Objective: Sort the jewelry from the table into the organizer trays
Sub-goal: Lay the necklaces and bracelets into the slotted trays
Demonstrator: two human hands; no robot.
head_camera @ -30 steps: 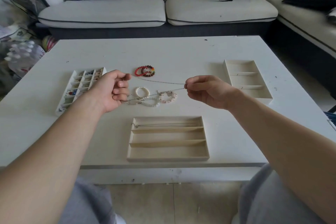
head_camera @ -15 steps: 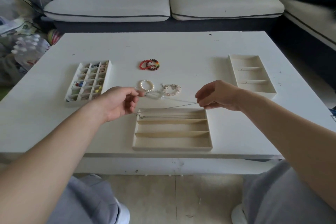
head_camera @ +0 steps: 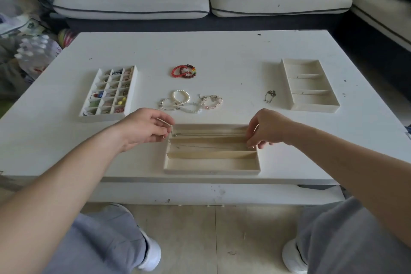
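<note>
From the head view, a white table (head_camera: 222, 55) is seen with three organizer trays set on it. The near tray (head_camera: 211, 171), divided into long slots, is placed at the near edge between the two forearms. A thin chain (head_camera: 200, 146) is laid along its middle slot, its left end lifted over the tray's left wall. That end is gripped by the left hand (head_camera: 146, 128), whose fingers are curled just beside the wall. The right hand (head_camera: 264, 129) is held over the tray's right end, its fingertips (head_camera: 251, 145) curled down into the middle slot and pinched on the chain's other end. A second chain (head_camera: 206, 134) is laid in the far slot.

To the left, a grid tray (head_camera: 102, 118) is filled with small coloured pieces. At the far right, a right tray (head_camera: 313, 108) with wide compartments is set, and a small crumpled necklace (head_camera: 269, 95) is left on the table just beside it. Beyond the near tray, pale bead bracelets (head_camera: 191, 104) are heaped together, touching one another. Further back, red bead bracelets (head_camera: 184, 71) are placed apart from that heap.

Behind the table, a light sofa (head_camera: 133, 0) is seen. Below the table edge, grey trousers (head_camera: 106, 242) and white shoes (head_camera: 151, 256) are shown.
</note>
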